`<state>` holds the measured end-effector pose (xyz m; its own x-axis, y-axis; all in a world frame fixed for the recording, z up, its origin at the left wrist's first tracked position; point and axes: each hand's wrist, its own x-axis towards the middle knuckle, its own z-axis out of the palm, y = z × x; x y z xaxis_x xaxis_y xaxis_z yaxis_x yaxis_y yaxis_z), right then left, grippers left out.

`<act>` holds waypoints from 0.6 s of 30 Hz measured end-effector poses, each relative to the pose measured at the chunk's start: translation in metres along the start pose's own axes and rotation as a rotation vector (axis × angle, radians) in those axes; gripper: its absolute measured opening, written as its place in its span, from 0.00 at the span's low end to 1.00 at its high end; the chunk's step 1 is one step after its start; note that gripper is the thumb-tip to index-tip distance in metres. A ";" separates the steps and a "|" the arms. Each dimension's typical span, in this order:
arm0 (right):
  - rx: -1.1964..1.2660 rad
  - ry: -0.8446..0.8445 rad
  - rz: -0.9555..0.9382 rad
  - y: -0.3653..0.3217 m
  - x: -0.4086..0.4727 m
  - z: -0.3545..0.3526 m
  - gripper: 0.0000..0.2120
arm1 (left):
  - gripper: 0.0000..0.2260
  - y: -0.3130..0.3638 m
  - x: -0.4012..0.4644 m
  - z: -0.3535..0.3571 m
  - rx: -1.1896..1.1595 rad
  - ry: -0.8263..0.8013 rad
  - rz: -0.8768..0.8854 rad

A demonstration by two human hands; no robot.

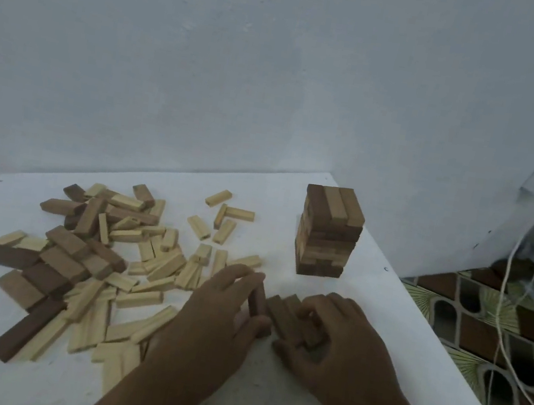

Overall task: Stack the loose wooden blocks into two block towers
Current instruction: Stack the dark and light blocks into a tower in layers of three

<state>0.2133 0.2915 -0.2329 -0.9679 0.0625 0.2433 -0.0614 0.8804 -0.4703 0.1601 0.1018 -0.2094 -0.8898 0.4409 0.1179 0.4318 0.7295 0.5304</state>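
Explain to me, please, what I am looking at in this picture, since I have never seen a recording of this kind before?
There is no machine here: a person wears a camera on the head, so the single picture looks forward and down at their own two bare hands. They work at a white table set against a pale wall. Far right on it stands one finished block tower of light and dark wooden blocks. On the left lies a big pile of loose blocks, not yet stacked. Near the front, the left hand grips one dark block standing on its side, and the right hand presses against a small row of dark blocks lying side by side. This looks like the first layer of a second tower. Patterned floor and a cord show at the right edge.
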 end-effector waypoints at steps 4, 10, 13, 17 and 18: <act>0.030 -0.026 -0.054 0.005 -0.001 -0.002 0.28 | 0.20 0.001 -0.005 -0.004 0.217 -0.050 0.089; 0.136 -0.092 -0.103 0.014 0.000 -0.002 0.26 | 0.20 0.004 -0.013 -0.017 0.227 -0.103 0.121; 0.146 -0.097 -0.118 0.015 0.000 -0.001 0.24 | 0.18 0.002 -0.013 -0.019 0.238 -0.184 0.116; 0.136 -0.075 -0.139 0.015 0.000 0.003 0.26 | 0.20 0.000 -0.013 -0.018 0.237 -0.247 0.104; 0.140 -0.068 -0.142 0.015 0.000 0.003 0.26 | 0.21 -0.001 -0.014 -0.017 0.224 -0.249 0.103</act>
<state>0.2118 0.3030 -0.2428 -0.9610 -0.0935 0.2604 -0.2271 0.8041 -0.5494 0.1692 0.0864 -0.1976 -0.7888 0.6116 -0.0616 0.5633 0.7594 0.3256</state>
